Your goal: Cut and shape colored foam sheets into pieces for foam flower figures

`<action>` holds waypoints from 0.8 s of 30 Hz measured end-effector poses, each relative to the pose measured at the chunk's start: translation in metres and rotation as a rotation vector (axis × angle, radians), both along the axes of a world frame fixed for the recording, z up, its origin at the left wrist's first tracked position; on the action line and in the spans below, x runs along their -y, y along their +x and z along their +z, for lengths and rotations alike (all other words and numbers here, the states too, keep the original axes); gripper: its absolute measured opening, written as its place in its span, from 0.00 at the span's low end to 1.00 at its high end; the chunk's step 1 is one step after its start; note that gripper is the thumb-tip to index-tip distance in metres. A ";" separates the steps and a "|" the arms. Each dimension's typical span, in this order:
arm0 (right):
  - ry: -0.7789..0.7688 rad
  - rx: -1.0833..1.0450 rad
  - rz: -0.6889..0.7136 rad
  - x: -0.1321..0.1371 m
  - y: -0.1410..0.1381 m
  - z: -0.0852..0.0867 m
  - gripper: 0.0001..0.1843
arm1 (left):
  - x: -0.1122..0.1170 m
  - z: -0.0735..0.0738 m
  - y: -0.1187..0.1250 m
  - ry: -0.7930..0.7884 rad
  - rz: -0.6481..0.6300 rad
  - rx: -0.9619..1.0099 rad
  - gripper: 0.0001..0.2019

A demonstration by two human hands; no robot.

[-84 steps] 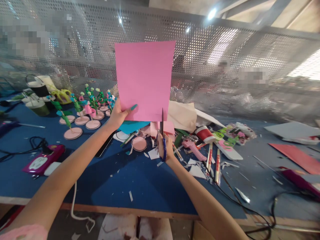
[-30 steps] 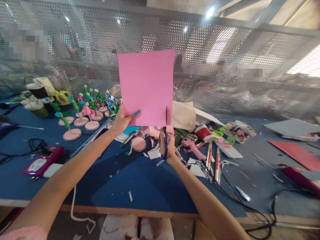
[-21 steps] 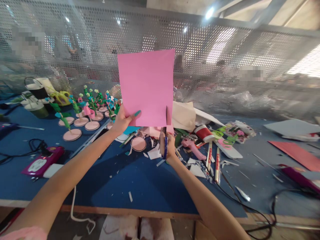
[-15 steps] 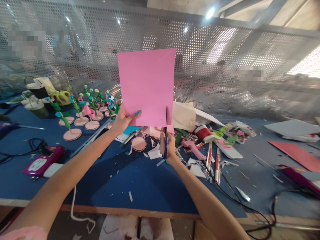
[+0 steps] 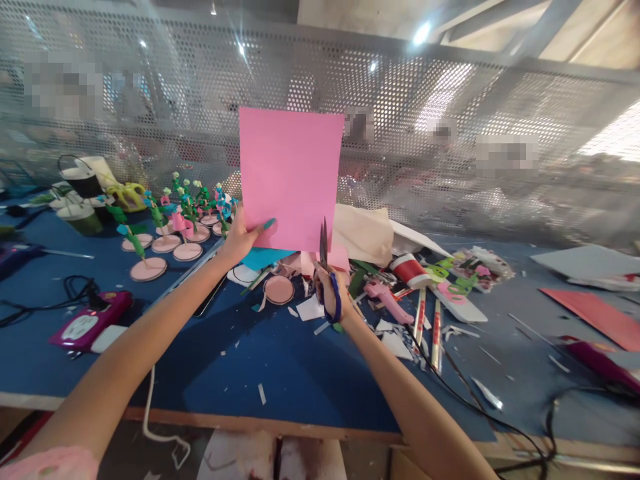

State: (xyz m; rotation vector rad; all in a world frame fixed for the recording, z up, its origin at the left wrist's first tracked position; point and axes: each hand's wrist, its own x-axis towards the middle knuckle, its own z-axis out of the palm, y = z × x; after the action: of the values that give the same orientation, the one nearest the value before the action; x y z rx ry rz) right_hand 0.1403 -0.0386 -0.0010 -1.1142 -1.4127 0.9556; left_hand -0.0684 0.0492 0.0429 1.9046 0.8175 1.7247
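Note:
A pink paper sheet (image 5: 290,175) stands upright in the air above the blue table (image 5: 280,373). My left hand (image 5: 242,235) pinches its lower left corner, thumb on the front. My right hand (image 5: 329,293) is closed around blue-handled scissors (image 5: 326,267), whose blades point up and meet the sheet's bottom edge near its right side. Below the sheet lie a teal paper piece (image 5: 265,257) and a pink disc (image 5: 279,289).
Small paper flowers on pink round bases (image 5: 175,220) stand at the left. A pink glue gun (image 5: 387,299), red tape roll (image 5: 409,268), glue sticks, scraps and black cables (image 5: 465,400) lie on the right. A magenta device (image 5: 90,323) lies at the near left. Perforated metal mesh (image 5: 450,120) backs the table.
The scissors cut up into the sheet's right side, and a narrow strip is gone from that edge now. The blades have come back to the bottom edge, a little to the left.

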 end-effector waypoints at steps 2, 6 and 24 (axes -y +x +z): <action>-0.034 -0.058 0.071 0.000 -0.001 0.002 0.22 | -0.003 0.002 -0.005 0.017 0.047 -0.023 0.33; -0.163 -0.117 0.199 -0.002 0.003 0.001 0.21 | -0.004 0.012 -0.013 0.086 0.119 -0.061 0.32; -0.172 -0.108 0.176 -0.005 0.013 0.006 0.16 | -0.002 0.013 -0.012 -0.075 -0.088 0.014 0.35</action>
State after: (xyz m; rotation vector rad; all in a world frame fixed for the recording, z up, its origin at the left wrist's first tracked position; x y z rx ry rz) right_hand 0.1529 -0.0335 0.0054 -1.0584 -1.3763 1.2639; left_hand -0.0808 0.0515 0.0556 1.8490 0.7706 1.6305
